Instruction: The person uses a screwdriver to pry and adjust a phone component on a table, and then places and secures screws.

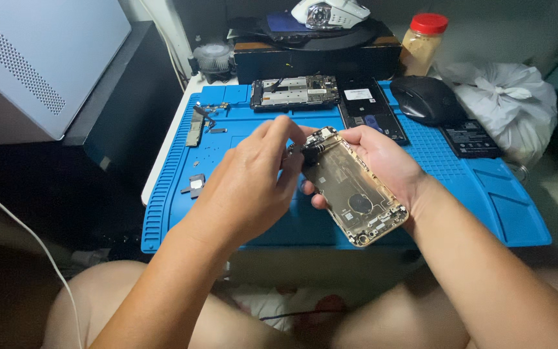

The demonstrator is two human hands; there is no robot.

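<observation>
My right hand (382, 161) cradles an opened gold phone housing (350, 190), held tilted above the blue repair mat (473, 187). My left hand (253, 181) reaches over the housing's top corner, thumb and fingers pinched on a small dark part (309, 150) there. What exactly the fingers pinch is too small to tell.
On the mat lie a phone frame with its circuit board (295, 92), a black phone panel (371, 108), a battery (471, 139), a black mouse (426, 98) and several small parts (196, 126). A white plastic bag (505, 100), a red-lidded jar (423, 44) and a black box (318, 55) stand behind.
</observation>
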